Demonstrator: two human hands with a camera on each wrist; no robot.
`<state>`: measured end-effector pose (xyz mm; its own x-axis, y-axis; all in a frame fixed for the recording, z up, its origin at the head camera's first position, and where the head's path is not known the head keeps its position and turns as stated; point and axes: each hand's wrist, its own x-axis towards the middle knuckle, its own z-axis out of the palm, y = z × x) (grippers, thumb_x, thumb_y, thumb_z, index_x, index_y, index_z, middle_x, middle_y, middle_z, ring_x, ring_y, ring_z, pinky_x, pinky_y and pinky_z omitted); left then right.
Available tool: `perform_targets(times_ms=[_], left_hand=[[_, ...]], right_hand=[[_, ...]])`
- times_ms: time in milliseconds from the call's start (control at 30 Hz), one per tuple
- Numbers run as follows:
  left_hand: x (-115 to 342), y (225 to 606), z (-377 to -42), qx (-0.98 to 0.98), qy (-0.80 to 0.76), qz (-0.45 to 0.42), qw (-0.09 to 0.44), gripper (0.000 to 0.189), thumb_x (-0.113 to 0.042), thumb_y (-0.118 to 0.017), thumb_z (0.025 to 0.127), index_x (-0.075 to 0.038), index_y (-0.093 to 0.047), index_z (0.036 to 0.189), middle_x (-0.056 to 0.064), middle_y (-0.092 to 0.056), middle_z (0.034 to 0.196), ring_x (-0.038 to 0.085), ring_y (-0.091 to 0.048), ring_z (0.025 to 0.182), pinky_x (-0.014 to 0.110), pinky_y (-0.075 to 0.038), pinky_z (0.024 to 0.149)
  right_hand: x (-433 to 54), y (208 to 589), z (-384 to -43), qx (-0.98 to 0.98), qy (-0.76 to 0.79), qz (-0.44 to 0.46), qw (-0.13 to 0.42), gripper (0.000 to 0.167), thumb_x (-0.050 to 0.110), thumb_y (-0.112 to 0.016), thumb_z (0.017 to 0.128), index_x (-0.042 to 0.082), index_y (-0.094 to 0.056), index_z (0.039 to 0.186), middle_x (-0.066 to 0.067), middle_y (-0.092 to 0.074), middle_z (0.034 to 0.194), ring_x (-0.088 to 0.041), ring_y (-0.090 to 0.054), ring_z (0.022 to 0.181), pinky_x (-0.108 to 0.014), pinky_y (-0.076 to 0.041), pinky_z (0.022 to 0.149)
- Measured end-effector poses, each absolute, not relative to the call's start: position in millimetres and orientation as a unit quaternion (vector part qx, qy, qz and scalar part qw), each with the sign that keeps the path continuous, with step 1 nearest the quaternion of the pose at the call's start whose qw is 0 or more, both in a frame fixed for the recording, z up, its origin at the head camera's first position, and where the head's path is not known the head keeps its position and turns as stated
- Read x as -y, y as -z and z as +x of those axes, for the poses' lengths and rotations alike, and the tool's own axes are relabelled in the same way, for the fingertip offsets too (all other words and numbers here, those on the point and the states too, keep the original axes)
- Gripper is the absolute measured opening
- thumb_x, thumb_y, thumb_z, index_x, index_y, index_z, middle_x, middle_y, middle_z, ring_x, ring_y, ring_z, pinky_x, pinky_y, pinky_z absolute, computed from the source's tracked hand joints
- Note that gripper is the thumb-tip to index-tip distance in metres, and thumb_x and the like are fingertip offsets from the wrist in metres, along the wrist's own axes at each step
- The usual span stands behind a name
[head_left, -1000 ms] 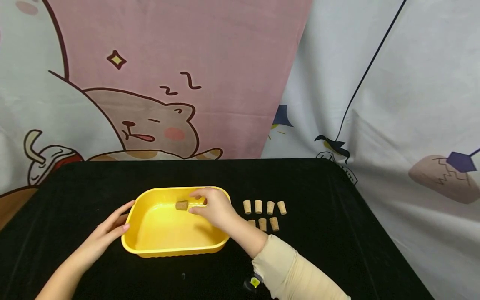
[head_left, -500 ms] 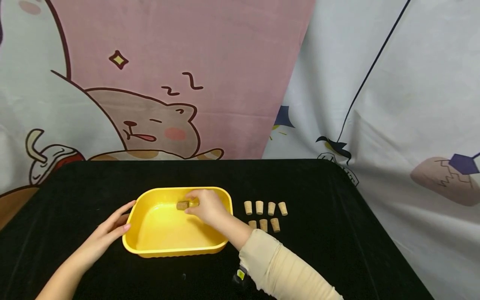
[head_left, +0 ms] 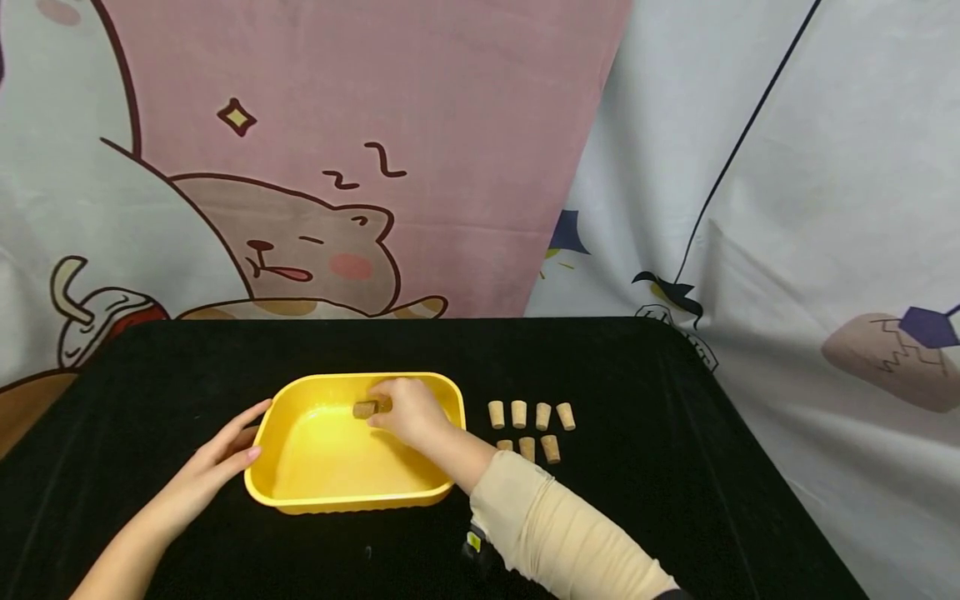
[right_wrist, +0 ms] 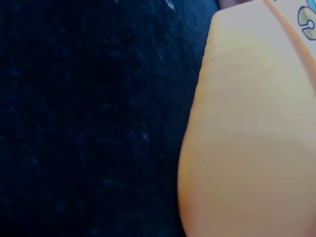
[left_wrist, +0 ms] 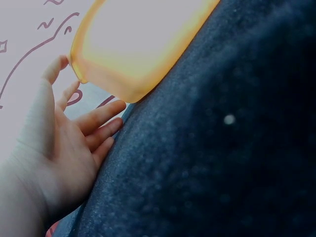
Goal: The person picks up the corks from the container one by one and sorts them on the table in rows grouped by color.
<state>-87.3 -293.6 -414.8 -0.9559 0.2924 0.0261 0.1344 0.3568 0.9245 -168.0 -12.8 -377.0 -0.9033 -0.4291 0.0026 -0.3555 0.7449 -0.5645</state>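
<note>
A yellow plastic tray [head_left: 352,505] stands on the black-covered table. Inside it, near the back, a small cork [head_left: 364,409] lies on its side. My right hand [head_left: 412,414] reaches into the tray from the right, thumb and index fingertips right at the cork's right end. I cannot tell whether they pinch it. On the tray's left side my left hand [head_left: 217,458] rests its fingertips [left_wrist: 118,105] along the wall, thumb and fingers spread. In the right wrist view the tray's outer wall [right_wrist: 247,123] fills the right side, and no fingers show.
Right of the tray, several corks [head_left: 542,416] stand in two rows on the black cloth [head_left: 660,500]; my right forearm partly covers the front row. A printed curtain [head_left: 480,158] hangs behind the table's far edge.
My right hand has moved slightly left inside the tray, bringing thumb and index finger up to the cork. My left hand stays at the tray's left side.
</note>
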Motion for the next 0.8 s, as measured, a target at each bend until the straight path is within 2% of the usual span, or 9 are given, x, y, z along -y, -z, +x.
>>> perform_targets(times_ms=[233, 467, 500, 633, 733, 800], left_hand=[[293.8, 415.4, -87.7, -0.817, -0.556, 0.133, 0.074, 0.055, -0.017, -0.04, 0.103, -0.008, -0.016, 0.152, 0.04, -0.034, 0.138, 0.0, -0.055, 0.103, 0.062, -0.047, 0.083], [294.2, 414.5, -87.2, -0.819, -0.554, 0.132, 0.072, 0.056, -0.018, -0.04, 0.103, -0.008, -0.016, 0.152, 0.04, -0.034, 0.138, 0.0, -0.055, 0.103, 0.061, -0.048, 0.083], [294.1, 414.3, -87.0, -0.82, -0.553, 0.13, 0.072, 0.056, -0.018, -0.04, 0.103, -0.008, -0.016, 0.152, 0.04, -0.034, 0.138, 0.002, -0.056, 0.103, 0.061, -0.048, 0.083], [293.4, 413.4, -86.4, -0.826, -0.545, 0.125, 0.07, 0.056, -0.019, -0.04, 0.104, -0.009, -0.016, 0.153, 0.04, -0.034, 0.138, 0.026, -0.056, 0.111, 0.063, -0.046, 0.083], [293.2, 413.6, -86.5, -0.828, -0.542, 0.124, 0.069, 0.056, -0.02, -0.04, 0.104, -0.009, -0.015, 0.153, 0.039, -0.035, 0.138, 0.029, -0.055, 0.111, 0.064, -0.045, 0.083], [293.2, 414.1, -86.8, -0.828, -0.543, 0.124, 0.069, 0.056, -0.02, -0.04, 0.104, -0.009, -0.016, 0.153, 0.039, -0.035, 0.138, 0.027, -0.056, 0.111, 0.064, -0.046, 0.083]], right_hand=[[14.6, 377.0, -173.2, -0.93, 0.283, -0.223, 0.075, 0.029, 0.02, -0.079, 0.081, 0.014, -0.073, 0.109, 0.005, -0.067, 0.089, -0.006, -0.055, 0.081, -0.019, -0.047, 0.077], [18.0, 382.1, -175.0, -0.932, 0.273, -0.231, 0.058, 0.024, 0.02, -0.079, 0.08, 0.014, -0.075, 0.102, 0.008, -0.065, 0.08, -0.004, -0.054, 0.075, -0.016, -0.046, 0.071], [18.6, 382.8, -174.9, -0.934, 0.269, -0.23, 0.055, 0.023, 0.02, -0.08, 0.08, 0.014, -0.075, 0.102, 0.009, -0.064, 0.079, -0.004, -0.053, 0.074, -0.016, -0.046, 0.071], [21.1, 384.6, -174.8, -0.937, 0.263, -0.225, 0.05, 0.023, 0.019, -0.08, 0.079, 0.014, -0.075, 0.101, 0.009, -0.063, 0.08, -0.004, -0.052, 0.074, -0.015, -0.046, 0.071], [21.8, 385.2, -174.4, -0.937, 0.264, -0.223, 0.05, 0.022, 0.018, -0.08, 0.079, 0.015, -0.074, 0.1, 0.009, -0.062, 0.08, -0.004, -0.052, 0.074, -0.016, -0.046, 0.071], [21.5, 385.3, -173.8, -0.937, 0.263, -0.223, 0.051, 0.02, 0.017, -0.08, 0.079, 0.015, -0.074, 0.098, 0.01, -0.061, 0.079, -0.006, -0.051, 0.074, -0.017, -0.045, 0.071]])
